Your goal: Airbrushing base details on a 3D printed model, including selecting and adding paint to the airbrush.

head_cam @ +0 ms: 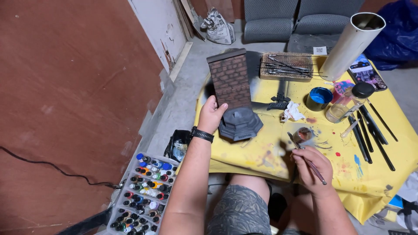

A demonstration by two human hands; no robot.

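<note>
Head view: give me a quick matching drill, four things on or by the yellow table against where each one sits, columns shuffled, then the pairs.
Things:
1. brick tower model
2. paintbrush
3. blue cup
4. paint bottle tray

Places:
A. on the floor, left of the person's knees
B. held by the left hand at the table's left edge
C. on the table beside the clear jar
D. gripped in the right hand

Pairs: 1-B, 2-D, 3-C, 4-A

Looks steeply down from head height, close over the yellow-covered surface [261,156], facing forward toward grey seats [300,19] beyond.
</note>
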